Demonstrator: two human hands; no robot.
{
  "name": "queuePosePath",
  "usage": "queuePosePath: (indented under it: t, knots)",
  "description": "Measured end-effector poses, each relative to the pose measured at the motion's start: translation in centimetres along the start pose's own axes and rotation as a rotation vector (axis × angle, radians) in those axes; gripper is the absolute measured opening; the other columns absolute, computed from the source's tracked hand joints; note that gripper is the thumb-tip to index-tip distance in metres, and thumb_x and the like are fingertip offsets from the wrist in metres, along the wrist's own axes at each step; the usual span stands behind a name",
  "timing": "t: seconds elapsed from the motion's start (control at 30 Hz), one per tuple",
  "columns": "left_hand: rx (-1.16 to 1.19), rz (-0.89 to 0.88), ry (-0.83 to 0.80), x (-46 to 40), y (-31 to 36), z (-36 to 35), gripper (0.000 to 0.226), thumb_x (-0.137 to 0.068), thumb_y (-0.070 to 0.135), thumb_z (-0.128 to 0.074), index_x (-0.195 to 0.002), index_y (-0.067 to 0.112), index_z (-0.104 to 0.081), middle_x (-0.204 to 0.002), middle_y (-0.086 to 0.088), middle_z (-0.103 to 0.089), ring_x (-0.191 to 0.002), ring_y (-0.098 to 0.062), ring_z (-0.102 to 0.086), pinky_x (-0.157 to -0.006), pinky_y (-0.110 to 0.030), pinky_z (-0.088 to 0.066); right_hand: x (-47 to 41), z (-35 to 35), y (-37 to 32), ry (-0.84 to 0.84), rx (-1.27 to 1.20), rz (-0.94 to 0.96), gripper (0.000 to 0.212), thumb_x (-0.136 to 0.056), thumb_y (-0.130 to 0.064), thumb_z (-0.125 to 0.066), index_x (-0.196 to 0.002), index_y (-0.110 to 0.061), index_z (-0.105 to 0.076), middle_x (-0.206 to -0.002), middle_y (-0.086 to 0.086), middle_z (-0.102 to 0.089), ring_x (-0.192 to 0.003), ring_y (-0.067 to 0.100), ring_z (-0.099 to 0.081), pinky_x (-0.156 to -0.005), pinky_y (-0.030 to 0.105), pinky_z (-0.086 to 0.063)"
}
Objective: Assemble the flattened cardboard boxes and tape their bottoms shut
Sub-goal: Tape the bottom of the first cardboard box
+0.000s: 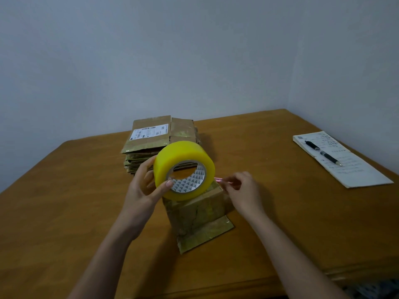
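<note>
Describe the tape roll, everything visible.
The tape roll is a wide, thick roll of glossy translucent yellow packing tape on a cardboard core printed inside with small dark triangles. It is held on edge, its open core facing the camera, just above the assembled box; whether it touches the box is unclear. The left hand grips it, thumb at the core rim, fingers behind. The right hand holds a thin pink tool beside it.
</note>
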State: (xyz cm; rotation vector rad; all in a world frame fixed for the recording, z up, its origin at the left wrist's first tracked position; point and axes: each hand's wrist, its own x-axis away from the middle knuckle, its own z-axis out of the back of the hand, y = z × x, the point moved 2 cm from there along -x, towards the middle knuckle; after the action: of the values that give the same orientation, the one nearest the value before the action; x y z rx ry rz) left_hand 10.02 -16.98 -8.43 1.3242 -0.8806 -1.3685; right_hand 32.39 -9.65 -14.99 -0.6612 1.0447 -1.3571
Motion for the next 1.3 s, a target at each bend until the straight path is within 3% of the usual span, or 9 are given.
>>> queuePosePath:
  t: [0.1, 0.2, 0.3, 0.47, 0.57, 0.9, 1.07, 1.2, 1.3]
  knots:
    - [0.008, 0.007, 0.003, 0.2, -0.4, -0.1, 0.059, -0.075, 0.023, -0.069, -0.128, 0.04, -0.049, -0.122, 0.005, -0.063, -0.109, 0.0, -0.061, -0.075, -0.02, -0.056, 1.5, 0.9, -1.5, -0.177, -0.372, 0.073, 0.034, -0.09, 0.004, -0.05, -0.098, -0.023, -0.07, -0.108, -0.006, -0.066, -0.102, 0.006, -0.062, -0.084, 0.025, -0.054]
    - [0.018, 0.015, 0.014, 0.3, -0.9, 0.1, 0.057, -0.076, 0.025, -0.069, -0.127, 0.04, -0.05, -0.126, 0.002, -0.062, -0.116, -0.009, -0.059, -0.083, -0.027, -0.055, 3.0, 1.0, -2.1, -0.426, -0.529, 0.145, 0.033, -0.087, -0.014, -0.057, -0.118, -0.021, -0.065, -0.125, -0.009, -0.061, -0.117, 0.0, -0.055, -0.09, 0.02, -0.049]
    - [0.017, 0.003, 0.015, 0.3, -0.9, -0.1, 0.059, -0.077, 0.027, -0.068, -0.132, 0.038, -0.049, -0.13, -0.002, -0.06, -0.121, -0.015, -0.056, -0.092, -0.037, -0.053, 3.3, 0.5, -1.9, -0.401, -0.373, 0.196, 0.044, -0.083, -0.035, -0.074, -0.124, -0.028, -0.061, -0.122, -0.023, -0.056, -0.119, -0.003, -0.052, -0.099, 0.022, -0.047]
    - [0.033, -0.005, 0.051, 0.4, -0.3, -0.2, 0.063, -0.076, 0.028, -0.068, -0.136, 0.037, -0.049, -0.133, 0.0, -0.057, -0.124, -0.024, -0.054, -0.097, -0.052, -0.05, 2.9, 0.4, -2.1, -0.271, -0.04, 0.385, 0.046, -0.082, -0.022, -0.075, -0.126, -0.015, -0.064, -0.114, -0.019, -0.058, -0.104, -0.01, -0.051, -0.09, 0.005, -0.036]
    - [0.014, -0.015, 0.049, 0.5, 0.3, 0.5, 0.059, -0.075, 0.025, -0.068, -0.13, 0.039, -0.052, -0.126, 0.004, -0.061, -0.12, -0.021, -0.056, -0.097, -0.053, -0.05, 2.8, 0.4, -2.5, -0.252, 0.049, 0.428, 0.045, -0.083, -0.018, -0.074, -0.126, -0.011, -0.063, -0.122, -0.01, -0.057, -0.112, -0.005, -0.045, -0.087, -0.008, -0.023]
    - [-0.209, -0.058, 0.085, 1.9, 2.4, 5.4, 0.056, -0.073, 0.032, -0.07, -0.125, 0.049, -0.056, -0.13, 0.009, -0.059, -0.122, -0.021, -0.053, -0.098, -0.053, -0.048, 3.1, -0.2, -3.5, -0.284, 0.185, 0.412, 0.049, -0.087, -0.013, -0.07, -0.133, -0.009, -0.057, -0.139, -0.004, -0.052, -0.128, 0.007, -0.044, -0.086, -0.012, -0.014]
    - [-0.231, -0.048, 0.076, 2.0, 2.9, 5.0, 0.056, -0.072, 0.033, -0.068, -0.123, 0.049, -0.052, -0.131, 0.006, -0.057, -0.121, -0.02, -0.051, -0.095, -0.046, -0.05, 3.4, -0.9, -4.5, -0.376, 0.376, 0.477, 0.05, -0.095, -0.011, -0.058, -0.143, -0.005, -0.044, -0.154, -0.001, -0.034, -0.14, 0.013, -0.033, -0.11, 0.012, -0.021]
    - [-0.212, -0.037, 0.066, 2.1, 2.8, 5.2, 0.056, -0.072, 0.035, -0.069, -0.124, 0.05, -0.052, -0.132, 0.006, -0.057, -0.122, -0.022, -0.052, -0.096, -0.049, -0.05, 4.1, -1.1, -4.2, -0.356, 0.282, 0.524, 0.054, -0.093, 0.001, -0.056, -0.144, -0.013, -0.042, -0.145, -0.011, -0.036, -0.135, 0.003, -0.029, -0.102, -0.003, -0.016]
    - [-0.253, -0.047, 0.072, 2.0, 3.1, 5.3, 0.059, -0.072, 0.033, -0.07, -0.128, 0.044, -0.052, -0.127, 0.007, -0.059, -0.116, -0.019, -0.055, -0.093, -0.047, -0.052, 3.7, -1.3, -3.9, -0.333, 0.276, 0.506, 0.049, -0.091, 0.0, -0.059, -0.138, -0.01, -0.05, -0.145, -0.001, -0.045, -0.137, 0.012, -0.035, -0.116, 0.022, -0.024]
